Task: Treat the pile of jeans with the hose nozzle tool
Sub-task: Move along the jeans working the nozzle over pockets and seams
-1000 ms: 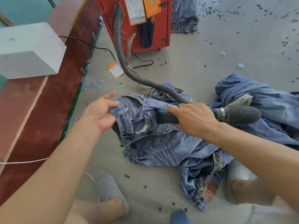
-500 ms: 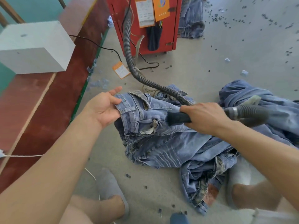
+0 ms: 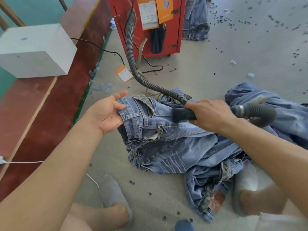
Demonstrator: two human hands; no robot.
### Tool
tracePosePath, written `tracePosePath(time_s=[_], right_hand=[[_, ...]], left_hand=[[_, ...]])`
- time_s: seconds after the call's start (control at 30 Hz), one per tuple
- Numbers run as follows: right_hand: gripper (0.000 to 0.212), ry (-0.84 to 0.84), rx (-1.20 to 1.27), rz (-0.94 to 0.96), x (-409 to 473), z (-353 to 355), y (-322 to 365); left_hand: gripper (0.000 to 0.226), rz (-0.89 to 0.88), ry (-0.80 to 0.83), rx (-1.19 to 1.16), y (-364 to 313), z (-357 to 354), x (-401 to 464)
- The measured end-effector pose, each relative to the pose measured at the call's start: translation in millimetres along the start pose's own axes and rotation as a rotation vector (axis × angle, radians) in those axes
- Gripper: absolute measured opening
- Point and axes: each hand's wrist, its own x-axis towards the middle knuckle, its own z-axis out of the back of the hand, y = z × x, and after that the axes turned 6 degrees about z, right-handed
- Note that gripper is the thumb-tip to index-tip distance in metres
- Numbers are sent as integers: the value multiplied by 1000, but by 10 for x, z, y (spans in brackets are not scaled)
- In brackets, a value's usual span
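Head | left hand (image 3: 106,114) pinches jeans (image 3: 166,144) waistband | right hand (image 3: 210,115) grips nozzle (image 3: 181,115) | risk: loose denim sucked in, hose (image 3: 133,52) snagging

A tall red metal cabinet (image 3: 168,39) stands ahead of me on the grey concrete floor (image 3: 225,52). Two paper cards hang on its front — a white printed sheet (image 3: 148,15) and an orange one (image 3: 164,9) — with a dark fabric pouch (image 3: 157,40) below them. A black cable (image 3: 106,51) runs leftward from its base toward a white rectangular box (image 3: 35,50) on a dark red ledge (image 3: 55,104). An orange-edged tag (image 3: 124,73) lies on the floor just before the cabinet. Small dark scraps (image 3: 221,19) are scattered to its right. My grey slippers (image 3: 113,195) sit nearest me.
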Motion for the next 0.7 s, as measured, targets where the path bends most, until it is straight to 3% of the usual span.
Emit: tracePosePath(time_s=[0.13, 0.27, 0.37, 0.5, 0.7], right_hand=[[25, -105, 66, 77, 14, 79, 112], [25, -149, 84, -36, -9, 198, -135], [22, -72, 28, -123, -28, 114, -224], [24, 33, -21, -23, -13, -51, -11], [32, -130, 176, 38, -23, 232, 95]], left_hand=[[52, 4, 21, 8, -9, -10, -3], [54, -1, 27, 5, -11, 14, -20], [56, -2, 25, -1, -8, 16, -30], [60, 5, 24, 19, 4, 13, -42], [58, 8, 1, 19, 0, 15, -56]])
